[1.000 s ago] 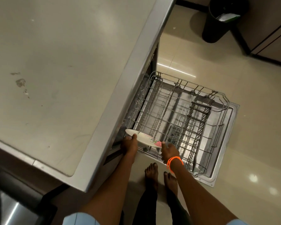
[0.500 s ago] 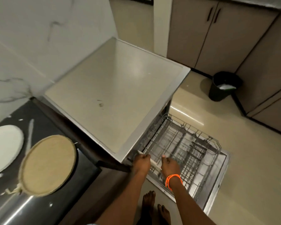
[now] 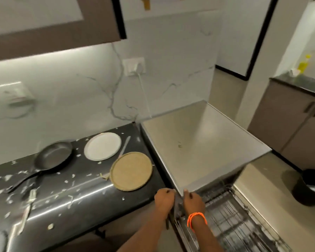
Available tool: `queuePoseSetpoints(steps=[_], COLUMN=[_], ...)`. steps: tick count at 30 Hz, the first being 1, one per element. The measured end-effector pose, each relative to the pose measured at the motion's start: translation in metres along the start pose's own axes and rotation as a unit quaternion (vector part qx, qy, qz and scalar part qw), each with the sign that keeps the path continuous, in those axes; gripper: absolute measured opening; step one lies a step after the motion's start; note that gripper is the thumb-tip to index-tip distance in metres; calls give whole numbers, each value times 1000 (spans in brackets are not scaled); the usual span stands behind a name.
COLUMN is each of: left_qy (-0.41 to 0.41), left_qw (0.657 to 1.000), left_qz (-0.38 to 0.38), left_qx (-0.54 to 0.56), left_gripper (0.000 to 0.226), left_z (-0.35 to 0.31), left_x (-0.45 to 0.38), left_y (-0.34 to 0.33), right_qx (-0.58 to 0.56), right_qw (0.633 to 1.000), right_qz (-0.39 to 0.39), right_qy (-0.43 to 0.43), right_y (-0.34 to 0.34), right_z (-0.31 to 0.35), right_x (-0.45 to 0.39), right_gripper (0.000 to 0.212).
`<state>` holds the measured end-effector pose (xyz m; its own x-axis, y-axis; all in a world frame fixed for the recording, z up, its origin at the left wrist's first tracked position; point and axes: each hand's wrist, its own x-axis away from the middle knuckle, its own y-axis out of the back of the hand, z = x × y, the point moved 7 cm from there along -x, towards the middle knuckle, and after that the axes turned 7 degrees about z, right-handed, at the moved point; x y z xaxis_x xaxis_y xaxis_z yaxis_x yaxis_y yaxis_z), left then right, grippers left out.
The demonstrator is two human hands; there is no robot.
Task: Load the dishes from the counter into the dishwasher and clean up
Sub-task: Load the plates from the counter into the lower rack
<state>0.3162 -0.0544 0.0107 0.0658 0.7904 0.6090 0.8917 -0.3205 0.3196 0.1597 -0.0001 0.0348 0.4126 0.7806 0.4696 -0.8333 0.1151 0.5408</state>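
Note:
My left hand (image 3: 164,197) and my right hand (image 3: 194,199), which wears an orange band, sit side by side with fingers curled at the near-left corner of the pulled-out dishwasher rack (image 3: 235,217). They grip a white plate that is almost hidden between them, below the corner of the dishwasher top (image 3: 198,151). On the black counter (image 3: 84,195) to the left lie a white plate (image 3: 102,146), a round tan plate (image 3: 131,170), a black frying pan (image 3: 53,155), a fork (image 3: 28,203) and a pale utensil (image 3: 125,145).
White scraps are scattered over the counter. A black bin (image 3: 311,188) stands on the floor at the right, in front of brown cabinets (image 3: 287,124). A plugged-in wall socket (image 3: 135,67) is above the counter. The view is motion-blurred.
The view has swung up from the rack to the counter and wall. My hands have drawn closer together at the rack's near-left corner, and the plate between them has dropped almost out of sight.

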Motion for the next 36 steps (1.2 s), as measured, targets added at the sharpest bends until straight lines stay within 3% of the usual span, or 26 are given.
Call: queuePoseSetpoints(steps=[4, 10, 13, 16, 19, 24, 32, 34, 36], left_qy=[-18, 28, 54, 56, 69, 76, 116, 120, 117], left_qw=[997, 985, 981, 978, 980, 981, 979, 977, 977], left_qz=[-55, -110, -125, -162, -172, -171, -162, -171, -173], left_qx=[49, 131, 139, 119, 75, 47, -43, -45, -36], left_gripper=[19, 29, 29, 23, 19, 24, 40, 47, 52], left_z=[-21, 43, 65, 44, 35, 37, 51, 49, 48], left_x=[17, -51, -71, -37, -20, -34, -71, -71, -73], left_y=[83, 185, 226, 261, 279, 292, 307, 312, 315], right_qx=[22, 0, 21, 57, 66, 37, 52, 7, -44], right_qw=[998, 994, 990, 985, 985, 991, 990, 989, 985], right_qz=[22, 102, 136, 158, 161, 131, 125, 139, 158], right_qy=[47, 49, 34, 25, 7, -7, -32, -52, -55], right_y=[-32, -108, -133, -144, -151, -152, -155, -154, -154], right_z=[60, 97, 109, 135, 142, 159, 160, 161, 169], right_x=[2, -28, -39, -28, -31, -37, -69, -73, -69], right_gripper=[52, 52, 44, 32, 22, 24, 46, 55, 48])
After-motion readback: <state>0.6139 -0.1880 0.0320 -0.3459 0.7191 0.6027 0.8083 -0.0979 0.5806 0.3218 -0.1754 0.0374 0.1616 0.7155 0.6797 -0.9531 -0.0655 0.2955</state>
